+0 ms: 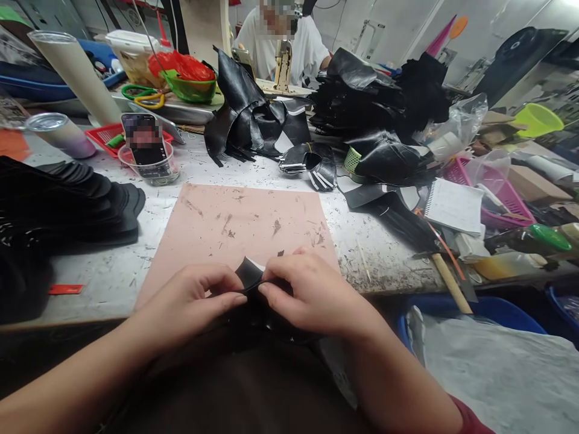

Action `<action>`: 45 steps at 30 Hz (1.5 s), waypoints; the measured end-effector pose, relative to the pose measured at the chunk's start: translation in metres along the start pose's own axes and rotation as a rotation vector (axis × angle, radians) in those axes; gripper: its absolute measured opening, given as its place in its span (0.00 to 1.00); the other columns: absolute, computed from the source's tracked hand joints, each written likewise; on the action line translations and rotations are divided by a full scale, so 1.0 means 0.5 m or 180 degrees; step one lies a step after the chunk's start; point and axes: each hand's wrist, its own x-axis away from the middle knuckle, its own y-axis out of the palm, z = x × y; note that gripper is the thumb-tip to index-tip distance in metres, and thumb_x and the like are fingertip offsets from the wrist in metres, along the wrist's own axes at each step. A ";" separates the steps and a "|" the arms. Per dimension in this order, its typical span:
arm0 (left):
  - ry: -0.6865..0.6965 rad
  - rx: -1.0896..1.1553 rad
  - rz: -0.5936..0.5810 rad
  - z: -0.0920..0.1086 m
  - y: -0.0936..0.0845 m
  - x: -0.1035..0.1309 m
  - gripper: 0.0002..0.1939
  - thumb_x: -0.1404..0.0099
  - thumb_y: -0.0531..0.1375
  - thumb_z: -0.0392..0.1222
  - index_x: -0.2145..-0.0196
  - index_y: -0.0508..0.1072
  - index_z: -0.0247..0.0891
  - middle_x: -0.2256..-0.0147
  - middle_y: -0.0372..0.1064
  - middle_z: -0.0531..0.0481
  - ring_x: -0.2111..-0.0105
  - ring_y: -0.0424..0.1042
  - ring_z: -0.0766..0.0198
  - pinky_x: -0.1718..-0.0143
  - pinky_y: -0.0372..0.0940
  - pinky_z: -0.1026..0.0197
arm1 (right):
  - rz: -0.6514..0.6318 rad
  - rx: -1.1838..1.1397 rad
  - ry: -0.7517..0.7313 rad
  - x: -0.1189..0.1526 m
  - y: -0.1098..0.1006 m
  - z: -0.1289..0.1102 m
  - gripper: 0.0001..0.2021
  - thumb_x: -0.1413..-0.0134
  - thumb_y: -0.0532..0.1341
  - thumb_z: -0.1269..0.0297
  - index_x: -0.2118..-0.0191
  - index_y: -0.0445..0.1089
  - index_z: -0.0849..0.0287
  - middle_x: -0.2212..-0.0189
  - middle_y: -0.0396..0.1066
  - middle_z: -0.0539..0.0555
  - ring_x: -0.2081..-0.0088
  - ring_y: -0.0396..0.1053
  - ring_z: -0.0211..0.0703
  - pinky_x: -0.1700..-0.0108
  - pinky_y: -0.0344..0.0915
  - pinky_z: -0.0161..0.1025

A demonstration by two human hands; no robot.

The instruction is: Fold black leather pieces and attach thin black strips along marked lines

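A black leather piece (249,274) with a pale underside showing at one corner is held between my two hands, at the near edge of a pink board (235,223). My left hand (199,298) pinches its edge between thumb and fingers. Close beside it, my right hand (307,289) pinches the same edge, fingertips almost touching the left ones. The rest of the piece hangs down toward my lap, where it blends into dark clothing and its outline is hard to make out.
Stacked black pieces (90,205) lie at left. A phone (143,140) leans in a clear plastic tub (158,172). More black leather (257,114) is heaped at the back. At right are a notebook (455,206), a wooden-handled tool (451,283) and a blue bin (497,310). Another person (253,45) sits opposite.
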 end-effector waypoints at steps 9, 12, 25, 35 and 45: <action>0.0125 0.0233 0.0112 -0.014 0.006 0.006 0.11 0.45 0.58 0.47 0.75 0.74 0.38 0.75 0.71 0.52 0.73 0.68 0.65 0.72 0.64 0.68 | 0.0006 -0.0571 0.0242 0.001 0.006 0.013 0.05 0.47 0.57 0.69 0.73 0.65 0.59 0.72 0.66 0.48 0.67 0.63 0.36 0.63 0.56 0.34; 0.0342 0.0011 -0.0187 -0.022 -0.002 -0.002 0.11 0.43 0.56 0.46 0.68 0.75 0.40 0.70 0.73 0.52 0.70 0.70 0.64 0.68 0.64 0.67 | -0.0012 -0.0469 0.0258 0.001 0.009 0.010 0.05 0.46 0.57 0.67 0.72 0.65 0.59 0.70 0.67 0.49 0.65 0.64 0.37 0.62 0.56 0.35; 0.0301 -0.0325 -0.0191 -0.005 0.002 -0.001 0.10 0.42 0.54 0.45 0.73 0.71 0.39 0.75 0.70 0.54 0.73 0.67 0.65 0.71 0.61 0.66 | 0.0477 -0.0356 0.0125 0.006 0.022 0.000 0.08 0.52 0.57 0.71 0.77 0.59 0.59 0.78 0.60 0.47 0.74 0.59 0.33 0.72 0.54 0.30; 0.0492 -0.0806 -0.0506 -0.001 -0.005 -0.007 0.10 0.43 0.54 0.40 0.62 0.70 0.41 0.73 0.68 0.55 0.73 0.66 0.65 0.70 0.61 0.65 | 0.0217 -0.0231 0.0125 0.006 0.027 0.003 0.05 0.47 0.57 0.69 0.73 0.63 0.59 0.72 0.64 0.48 0.69 0.62 0.35 0.68 0.57 0.32; 0.0149 -0.0274 -0.0152 0.004 -0.003 -0.010 0.11 0.46 0.56 0.47 0.71 0.71 0.37 0.76 0.68 0.53 0.74 0.67 0.64 0.71 0.62 0.63 | 0.0438 -0.0130 -0.0121 0.012 0.009 0.009 0.05 0.53 0.57 0.71 0.76 0.60 0.59 0.73 0.62 0.48 0.73 0.60 0.34 0.71 0.56 0.32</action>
